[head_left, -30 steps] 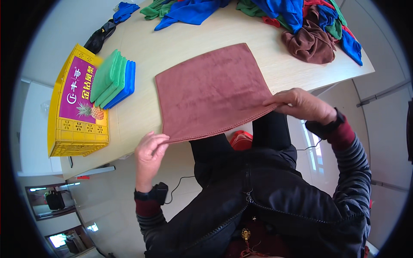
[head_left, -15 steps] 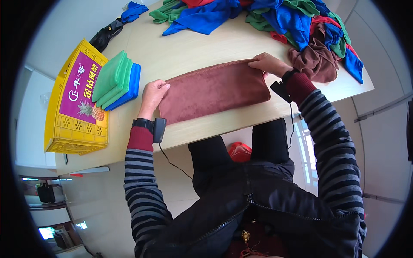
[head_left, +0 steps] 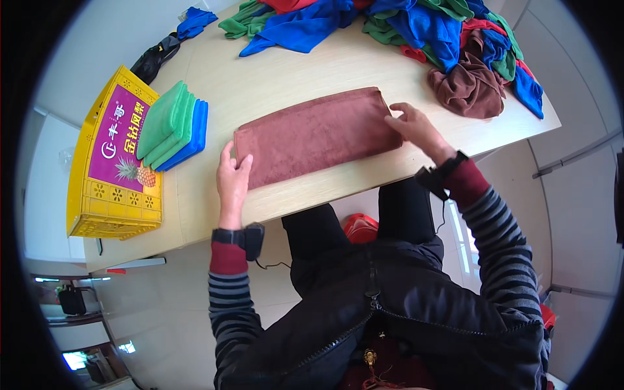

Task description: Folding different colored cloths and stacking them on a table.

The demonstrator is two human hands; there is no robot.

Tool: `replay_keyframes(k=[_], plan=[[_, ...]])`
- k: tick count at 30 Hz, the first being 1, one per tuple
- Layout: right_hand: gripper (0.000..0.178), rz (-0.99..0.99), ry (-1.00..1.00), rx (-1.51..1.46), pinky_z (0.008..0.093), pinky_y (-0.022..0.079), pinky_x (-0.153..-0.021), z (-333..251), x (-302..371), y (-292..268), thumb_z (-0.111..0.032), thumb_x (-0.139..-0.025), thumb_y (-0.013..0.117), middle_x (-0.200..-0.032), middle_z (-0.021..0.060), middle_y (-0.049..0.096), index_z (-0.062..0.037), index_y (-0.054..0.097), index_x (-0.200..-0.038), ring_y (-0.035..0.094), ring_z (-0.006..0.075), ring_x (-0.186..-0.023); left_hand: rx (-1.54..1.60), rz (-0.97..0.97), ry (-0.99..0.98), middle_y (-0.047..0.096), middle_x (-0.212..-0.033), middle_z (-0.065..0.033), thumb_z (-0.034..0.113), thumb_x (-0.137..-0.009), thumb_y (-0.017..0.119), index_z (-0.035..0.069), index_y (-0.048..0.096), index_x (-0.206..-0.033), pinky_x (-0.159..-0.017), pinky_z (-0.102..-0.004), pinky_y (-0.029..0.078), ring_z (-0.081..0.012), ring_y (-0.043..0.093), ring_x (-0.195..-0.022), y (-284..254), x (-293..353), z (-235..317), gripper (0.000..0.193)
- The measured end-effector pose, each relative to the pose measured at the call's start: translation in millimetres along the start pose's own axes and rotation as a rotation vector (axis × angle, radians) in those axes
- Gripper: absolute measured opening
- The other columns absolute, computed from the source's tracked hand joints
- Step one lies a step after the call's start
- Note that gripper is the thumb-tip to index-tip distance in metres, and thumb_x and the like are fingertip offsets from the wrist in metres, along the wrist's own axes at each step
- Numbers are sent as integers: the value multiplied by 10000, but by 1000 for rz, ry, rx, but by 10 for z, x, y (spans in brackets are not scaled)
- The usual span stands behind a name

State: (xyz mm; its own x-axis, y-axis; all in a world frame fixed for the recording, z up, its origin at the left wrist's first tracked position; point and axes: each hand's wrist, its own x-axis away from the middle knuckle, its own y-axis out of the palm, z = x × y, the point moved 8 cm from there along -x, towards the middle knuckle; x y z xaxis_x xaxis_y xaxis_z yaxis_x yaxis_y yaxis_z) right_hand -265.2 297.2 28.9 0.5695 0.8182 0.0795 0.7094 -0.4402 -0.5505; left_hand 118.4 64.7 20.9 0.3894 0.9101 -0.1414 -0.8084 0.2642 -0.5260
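A brown cloth (head_left: 318, 136), folded into a long flat band, lies on the table in front of me. At its left end is my left hand (head_left: 233, 179), thumb and fingers apart, by the cloth's edge. My right hand (head_left: 417, 132) is over the cloth's right end with its fingers spread and their tips at that edge. Neither hand pinches the fabric. To the left stand folded green cloths (head_left: 168, 123) stacked with folded blue cloths (head_left: 192, 140).
A yellow plastic crate (head_left: 114, 156) with a purple panel stands at the table's left. Loose blue, green and red cloths (head_left: 426, 32) are heaped along the far side. A crumpled brown cloth (head_left: 469, 88) lies at the right, and a black item (head_left: 155, 58) at the far left.
Both hands have let go of the brown cloth's far corners and come nearer to me, along its ends. The far edge now lies flat.
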Motion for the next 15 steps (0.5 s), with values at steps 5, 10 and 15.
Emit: replay_keyframes(k=[5, 10, 15], plan=[[428, 351, -208, 241, 368, 561, -673, -217, 394, 107, -267, -950, 638, -837, 134, 701, -78, 551, -1324, 679, 287, -695, -188, 313, 173, 718, -1006, -139, 121, -956, 669, 44, 520, -1393, -756, -333, 537, -171, 667, -819, -29, 479, 211, 469], [372, 498, -253, 431, 463, 558, -723, -247, 595, 165, -203, -956, 600, -927, 193, 707, -128, 547, -1316, 681, 390, -784, -396, 421, 165, 678, -800, -181, 156, -952, 668, 90, 582, -1338, -698, -413, 517, -267, 648, -675, -46, 809, 400, 401], [328, 446, -223, 465, 488, 554, -743, -236, 721, 127, -179, -973, 562, -955, 202, 708, -136, 547, -1298, 680, 407, -838, -493, 417, 157, 598, -661, -188, 149, -934, 682, 103, 611, -1300, -638, -442, 482, -332, 594, -605, -114, 1069, 476, 376]])
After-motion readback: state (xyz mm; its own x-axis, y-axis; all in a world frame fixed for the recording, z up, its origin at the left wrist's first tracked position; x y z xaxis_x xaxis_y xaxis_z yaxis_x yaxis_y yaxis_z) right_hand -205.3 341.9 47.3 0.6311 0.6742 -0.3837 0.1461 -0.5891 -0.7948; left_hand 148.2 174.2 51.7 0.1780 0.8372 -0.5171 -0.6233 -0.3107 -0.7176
